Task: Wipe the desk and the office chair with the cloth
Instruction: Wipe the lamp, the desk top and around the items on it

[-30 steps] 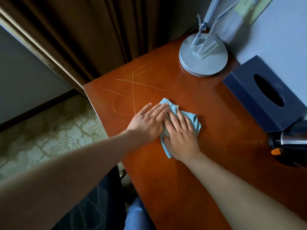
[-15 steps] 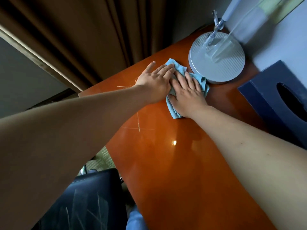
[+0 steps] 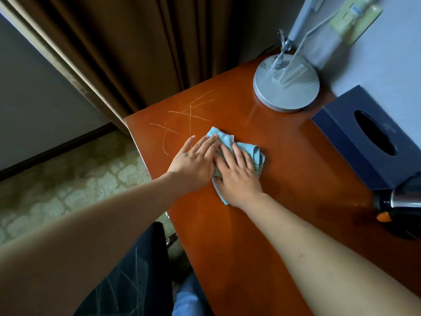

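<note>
A crumpled light blue cloth (image 3: 256, 151) lies on the glossy reddish-brown desk (image 3: 284, 160), near its left edge. My left hand (image 3: 193, 160) presses flat on the cloth's left part with straight fingers. My right hand (image 3: 237, 176) lies flat on the cloth's middle, fingers spread forward. Pale scratches mark the desk top just beyond my left hand. The black office chair (image 3: 136, 270) shows below the desk's left edge, partly hidden by my left forearm.
A round grey lamp base (image 3: 264, 87) stands at the desk's far end. A dark blue tissue box (image 3: 341, 137) sits to the right by the wall, with a black and silver appliance (image 3: 401, 213) beside it. Brown curtains (image 3: 127, 46) hang behind the desk.
Both hands slid the cloth back toward me, from beside the lamp base to the middle of the desk near the scratches.
</note>
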`<state>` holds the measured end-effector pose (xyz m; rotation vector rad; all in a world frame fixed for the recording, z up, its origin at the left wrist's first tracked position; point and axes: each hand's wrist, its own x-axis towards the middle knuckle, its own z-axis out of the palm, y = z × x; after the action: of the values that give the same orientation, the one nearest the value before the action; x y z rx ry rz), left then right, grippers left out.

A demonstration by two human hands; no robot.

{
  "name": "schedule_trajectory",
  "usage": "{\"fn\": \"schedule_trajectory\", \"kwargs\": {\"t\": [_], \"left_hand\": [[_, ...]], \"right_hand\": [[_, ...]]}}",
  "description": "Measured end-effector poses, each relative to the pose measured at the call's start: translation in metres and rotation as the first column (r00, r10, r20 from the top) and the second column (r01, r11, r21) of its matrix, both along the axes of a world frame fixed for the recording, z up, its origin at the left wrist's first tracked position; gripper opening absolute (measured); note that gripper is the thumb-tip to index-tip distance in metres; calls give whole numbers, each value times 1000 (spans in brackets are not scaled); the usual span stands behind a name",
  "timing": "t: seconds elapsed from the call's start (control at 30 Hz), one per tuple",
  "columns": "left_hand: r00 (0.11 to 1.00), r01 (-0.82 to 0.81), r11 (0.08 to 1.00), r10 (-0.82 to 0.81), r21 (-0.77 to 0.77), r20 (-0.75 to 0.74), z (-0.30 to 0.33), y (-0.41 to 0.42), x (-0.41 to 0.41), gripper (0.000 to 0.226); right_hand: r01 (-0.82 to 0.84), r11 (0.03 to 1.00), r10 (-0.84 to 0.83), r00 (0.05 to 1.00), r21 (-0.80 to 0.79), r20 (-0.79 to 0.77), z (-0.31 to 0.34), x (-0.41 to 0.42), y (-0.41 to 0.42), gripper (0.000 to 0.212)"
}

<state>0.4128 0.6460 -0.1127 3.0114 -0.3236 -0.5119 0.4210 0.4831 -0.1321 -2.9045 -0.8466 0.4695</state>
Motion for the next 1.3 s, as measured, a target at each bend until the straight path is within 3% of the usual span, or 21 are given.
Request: {"fn": "schedule_trajectory", "kwargs": {"t": [0.2,0.47,0.8,0.97,1.3], "left_hand": [[1000,-3,1000,3,14,-21,4,3,-59,62],[1000,-9,997,10,-82,8,-4,13,-41,62],[999,-31,993,32,-110,13,-10,58,113,62],[999,-50,993,49,-109,-14,-11,74,179,63],[996,-65,995,60,-70,-63,-11,79,206,62]], "right_hand": [[-34,999,33,998,-13,-53,5,-59,2,69],[-9,1000,9,1000,14,-1,-4,-46,7,67],[33,999,-35,998,39,45,-11,105,55,69],[32,999,-32,999,31,-13,-9,177,70,71],[3,1000,-4,999,-19,-45,-6,208,78,71]]}}
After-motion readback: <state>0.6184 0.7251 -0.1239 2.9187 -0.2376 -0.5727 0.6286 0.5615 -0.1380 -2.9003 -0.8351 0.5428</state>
